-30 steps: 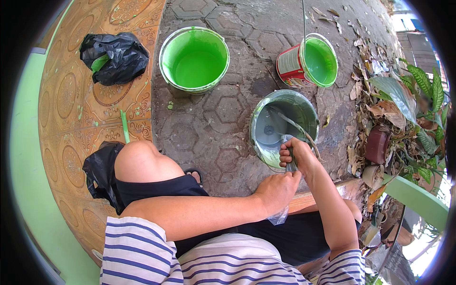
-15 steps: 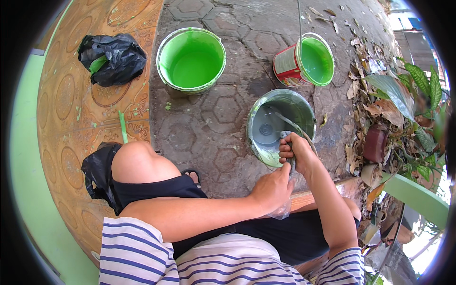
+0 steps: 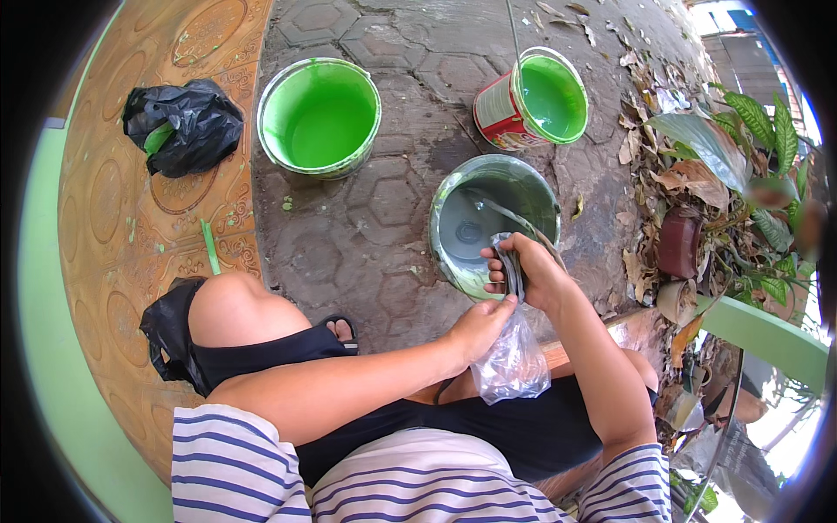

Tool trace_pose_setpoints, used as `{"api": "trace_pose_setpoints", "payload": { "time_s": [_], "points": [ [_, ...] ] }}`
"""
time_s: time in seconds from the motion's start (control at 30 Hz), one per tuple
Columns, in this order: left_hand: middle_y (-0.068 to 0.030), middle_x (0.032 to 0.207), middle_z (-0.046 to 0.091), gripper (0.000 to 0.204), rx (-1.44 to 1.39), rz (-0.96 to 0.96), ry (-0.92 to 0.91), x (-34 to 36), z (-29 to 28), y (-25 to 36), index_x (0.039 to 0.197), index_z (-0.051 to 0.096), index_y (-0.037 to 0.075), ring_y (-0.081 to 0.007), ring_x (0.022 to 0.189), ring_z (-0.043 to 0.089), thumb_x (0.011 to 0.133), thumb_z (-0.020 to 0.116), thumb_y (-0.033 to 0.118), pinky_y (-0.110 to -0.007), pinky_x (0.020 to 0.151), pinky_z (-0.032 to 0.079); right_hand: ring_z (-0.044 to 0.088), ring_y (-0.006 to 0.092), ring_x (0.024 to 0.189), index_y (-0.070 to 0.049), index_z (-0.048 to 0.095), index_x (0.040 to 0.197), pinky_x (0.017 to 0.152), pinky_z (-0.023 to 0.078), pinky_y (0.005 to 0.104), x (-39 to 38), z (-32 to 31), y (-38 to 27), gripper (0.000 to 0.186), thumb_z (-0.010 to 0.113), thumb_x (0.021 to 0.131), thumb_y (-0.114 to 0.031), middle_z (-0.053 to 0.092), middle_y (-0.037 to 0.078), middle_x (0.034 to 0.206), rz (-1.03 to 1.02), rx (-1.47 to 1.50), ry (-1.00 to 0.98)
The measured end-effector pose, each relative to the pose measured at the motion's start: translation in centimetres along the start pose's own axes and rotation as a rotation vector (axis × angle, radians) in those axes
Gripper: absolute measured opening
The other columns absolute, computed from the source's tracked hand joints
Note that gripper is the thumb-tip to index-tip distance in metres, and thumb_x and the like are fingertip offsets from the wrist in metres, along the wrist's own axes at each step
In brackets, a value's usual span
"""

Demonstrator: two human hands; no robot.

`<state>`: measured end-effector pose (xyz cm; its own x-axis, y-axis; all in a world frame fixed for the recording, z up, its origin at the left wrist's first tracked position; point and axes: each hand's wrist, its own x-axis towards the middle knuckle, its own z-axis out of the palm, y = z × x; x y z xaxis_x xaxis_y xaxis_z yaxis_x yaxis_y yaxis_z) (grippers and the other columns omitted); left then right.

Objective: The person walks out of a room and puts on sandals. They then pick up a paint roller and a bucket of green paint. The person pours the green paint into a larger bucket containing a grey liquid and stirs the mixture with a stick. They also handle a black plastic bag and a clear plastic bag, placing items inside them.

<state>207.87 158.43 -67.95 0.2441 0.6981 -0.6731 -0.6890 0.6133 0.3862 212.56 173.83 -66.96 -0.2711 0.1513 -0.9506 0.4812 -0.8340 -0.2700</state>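
My right hand [image 3: 534,272] is closed around the gathered, greyish upper part of a clear plastic bag [image 3: 513,364]. Just below it, my left hand [image 3: 479,329] pinches the same bag between thumb and fingers. The crinkled lower part of the bag hangs over my lap. Both hands are at the near rim of a grey bucket [image 3: 443,248], which is smeared with green and has greyish liquid at its bottom. A thin, pale curved strand [image 3: 514,213] runs from inside this bucket toward my right hand; its far end is hidden.
A white bucket of bright green paint [image 3: 321,131] stands farther left. Beyond the grey bucket is a red-and-white pail of green paint [image 3: 551,96] with a thin stick. A black plastic bag [image 3: 193,126] lies on orange tiles. Dry leaves, plants and a maroon pot [image 3: 679,244] line the right.
Both hands have moved slightly left and up in the picture. The clear bag's lower part, mostly hidden before, now hangs down in full view. The whole view has shifted a little.
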Motion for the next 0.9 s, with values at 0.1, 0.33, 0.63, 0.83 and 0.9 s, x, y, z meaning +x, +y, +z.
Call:
{"api": "trace_pose_setpoints", "payload": {
  "time_s": [0.1, 0.33, 0.63, 0.83, 0.9],
  "points": [
    [-0.0018, 0.095, 0.060, 0.047, 0.066, 0.095, 0.075, 0.3, -0.1, -0.3, 0.117, 0.055, 0.000, -0.0062, 0.084, 0.052, 0.102, 0.043, 0.043, -0.024, 0.076, 0.044, 0.060, 0.0217, 0.067, 0.004, 0.055, 0.103, 0.071, 0.054, 0.0401, -0.1, -0.2, 0.3, 0.033, 0.039, 0.091, -0.022, 0.058, 0.009, 0.077, -0.003, -0.001, -0.008],
    [-0.0033, 0.075, 0.061, 0.036, 0.389, 0.374, 0.335, 1.8, -0.6, -1.2, 0.100, 0.061, -0.001, -0.0084, 0.070, 0.052, 0.101, 0.049, 0.032, -0.030, 0.065, 0.044, 0.064, 0.0265, 0.081, 0.004, 0.055, 0.108, 0.084, 0.050, 0.0375, -1.8, 0.5, 1.0, 0.038, 0.040, 0.090, -0.027, 0.064, 0.015, 0.088, -0.024, 0.012, -0.073],
    [-0.0235, 0.084, 0.066, 0.031, 0.511, 0.384, 0.435, 1.8, -0.9, -0.3, 0.100, 0.062, 0.000, -0.0407, 0.083, 0.065, 0.094, 0.054, 0.029, -0.045, 0.072, 0.050, 0.046, 0.0113, 0.065, -0.001, 0.063, 0.099, 0.062, 0.036, 0.0272, -3.5, -1.2, 2.8, 0.026, 0.054, 0.089, -0.023, 0.056, 0.004, 0.080, -0.040, -0.173, 0.039],
    [-0.0260, 0.085, 0.066, 0.031, 0.591, 0.432, 0.444, 1.0, -0.1, 0.0, 0.100, 0.061, -0.002, -0.0425, 0.084, 0.064, 0.094, 0.052, 0.027, -0.048, 0.074, 0.050, 0.051, 0.0126, 0.068, 0.002, 0.063, 0.099, 0.064, 0.042, 0.0287, -3.5, -0.4, 3.8, 0.023, 0.053, 0.091, -0.016, 0.058, 0.005, 0.082, -0.101, -0.119, 0.112],
    [-0.0248, 0.083, 0.066, 0.031, 0.635, 0.407, 0.449, 0.9, 0.0, -0.1, 0.101, 0.062, -0.002, -0.0405, 0.082, 0.065, 0.095, 0.052, 0.027, -0.045, 0.072, 0.049, 0.055, 0.0148, 0.074, 0.004, 0.062, 0.098, 0.070, 0.045, 0.0305, -3.5, 0.2, 4.4, 0.024, 0.053, 0.091, -0.016, 0.059, 0.008, 0.086, -0.122, -0.055, 0.131]
  ]
}}
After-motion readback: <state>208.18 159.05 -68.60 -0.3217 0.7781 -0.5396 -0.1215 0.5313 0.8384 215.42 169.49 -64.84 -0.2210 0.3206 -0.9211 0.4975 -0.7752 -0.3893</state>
